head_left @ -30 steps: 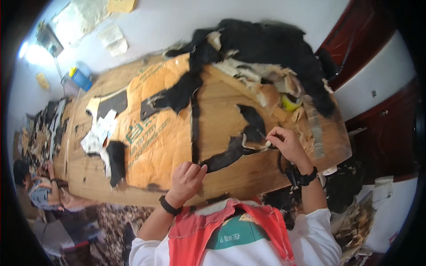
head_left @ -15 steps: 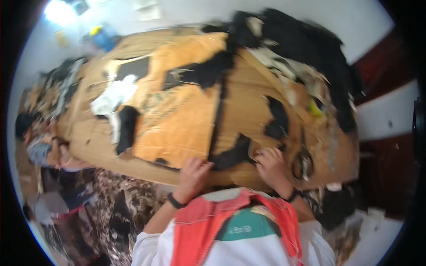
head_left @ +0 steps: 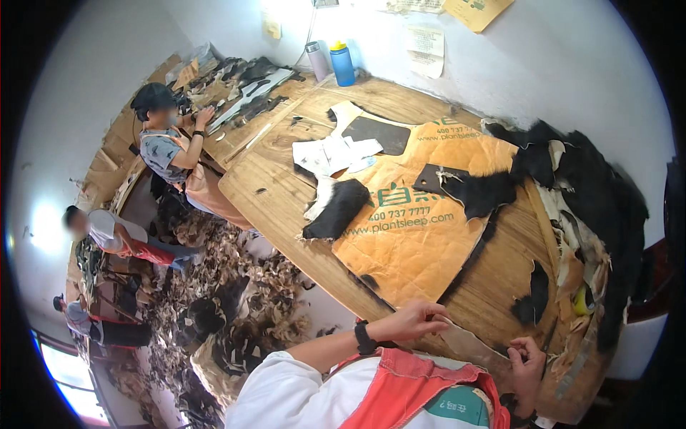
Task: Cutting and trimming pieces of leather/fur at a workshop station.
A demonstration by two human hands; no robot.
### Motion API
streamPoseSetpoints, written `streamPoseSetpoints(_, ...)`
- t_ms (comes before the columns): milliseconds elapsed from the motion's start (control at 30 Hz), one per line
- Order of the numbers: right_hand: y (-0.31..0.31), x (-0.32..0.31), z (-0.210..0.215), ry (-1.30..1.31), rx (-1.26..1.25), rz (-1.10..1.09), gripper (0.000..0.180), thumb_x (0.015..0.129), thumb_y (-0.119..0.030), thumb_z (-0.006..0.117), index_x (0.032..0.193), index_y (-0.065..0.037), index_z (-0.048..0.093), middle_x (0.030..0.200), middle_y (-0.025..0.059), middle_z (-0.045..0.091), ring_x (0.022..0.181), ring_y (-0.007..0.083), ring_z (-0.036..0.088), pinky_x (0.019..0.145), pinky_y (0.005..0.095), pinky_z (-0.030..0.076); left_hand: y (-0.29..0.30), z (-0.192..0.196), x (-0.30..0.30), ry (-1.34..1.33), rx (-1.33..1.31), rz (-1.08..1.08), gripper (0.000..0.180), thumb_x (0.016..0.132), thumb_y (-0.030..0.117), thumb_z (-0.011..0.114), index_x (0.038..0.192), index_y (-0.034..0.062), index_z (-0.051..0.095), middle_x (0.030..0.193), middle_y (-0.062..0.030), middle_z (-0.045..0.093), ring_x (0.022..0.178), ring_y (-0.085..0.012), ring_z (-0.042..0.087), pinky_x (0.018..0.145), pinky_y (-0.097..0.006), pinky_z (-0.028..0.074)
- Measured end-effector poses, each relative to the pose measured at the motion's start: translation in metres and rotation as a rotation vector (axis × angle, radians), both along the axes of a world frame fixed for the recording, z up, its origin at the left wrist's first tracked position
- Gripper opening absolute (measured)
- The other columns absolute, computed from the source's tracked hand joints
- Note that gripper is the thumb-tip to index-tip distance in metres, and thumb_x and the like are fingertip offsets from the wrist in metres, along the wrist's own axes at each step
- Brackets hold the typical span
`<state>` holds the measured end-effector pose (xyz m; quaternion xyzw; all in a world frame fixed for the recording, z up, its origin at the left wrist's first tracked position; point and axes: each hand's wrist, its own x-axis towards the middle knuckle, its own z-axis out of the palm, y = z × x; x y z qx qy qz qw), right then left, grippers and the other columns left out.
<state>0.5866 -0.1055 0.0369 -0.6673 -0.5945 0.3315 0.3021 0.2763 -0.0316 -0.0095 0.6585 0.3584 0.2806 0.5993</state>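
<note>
At the table's near edge, a cut piece of hide (head_left: 471, 345) stretches between my hands, its pale skin side up. My left hand (head_left: 418, 321) pinches its left end with fingers drawn together. The fingers of my right hand (head_left: 527, 363) are curled at its right end. Just beyond my left hand lies a big orange-brown paper sheet (head_left: 407, 261) with green print. On that sheet rest a black fur piece (head_left: 486, 191), a dark flat panel (head_left: 376, 134) and a black-and-white fur piece (head_left: 339, 211). A small black scrap (head_left: 532, 297) sits beyond my right hand.
Black hides and pale offcuts (head_left: 593, 186) are heaped along the table's right side. A blue bottle (head_left: 342, 64) and a pale tumbler (head_left: 316, 61) stand at the back wall. A co-worker (head_left: 171, 146) works at the left; scraps (head_left: 236, 314) cover the floor. Two other people are farther off.
My view has swung left, bringing the co-workers into fuller sight. The hide piece showed mostly black fur between my hands before; now its pale side faces up.
</note>
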Motion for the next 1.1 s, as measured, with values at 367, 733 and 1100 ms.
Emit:
streamPoseSetpoints(367,0.028,-0.042,-0.001,0.206,-0.116,0.074,0.032,0.078,-0.007,0.07,0.108,-0.004,0.06,0.083,0.001,0.059,0.072,0.0097,0.052,0.067,0.0245,0.043,0.019,-0.002,-0.052,-0.424,-0.303,0.622,0.008,0.093,0.013,0.062,0.088,0.0078,0.063,0.084,0.0025,0.063,0.078,-0.0044,0.058,0.067,-0.024,0.047)
streamPoseSetpoints(733,0.063,-0.005,-0.018,-0.323,0.159,-0.04,0.038,0.082,-0.033,0.072,0.11,-0.008,0.063,0.108,0.0163,0.065,0.102,0.0359,0.061,0.088,0.0428,0.049,-0.031,0.106,-0.172,-0.958,0.597,1.437,0.011,0.098,0.017,0.056,0.105,0.0089,0.059,0.095,-0.003,0.066,0.083,-0.0142,0.065,0.074,-0.03,0.053)
streamPoseSetpoints(1100,0.074,0.016,-0.048,-0.867,0.198,0.009,0.033,0.083,-0.029,0.07,0.105,-0.006,0.063,0.099,0.0174,0.065,0.092,0.037,0.061,0.082,0.046,0.047,-0.039,0.116,-0.196,-0.741,0.936,1.671,0.023,0.1,0.012,0.05,0.122,0.006,0.046,0.115,-0.0146,0.061,0.099,-0.0283,0.065,0.081,-0.033,0.056)
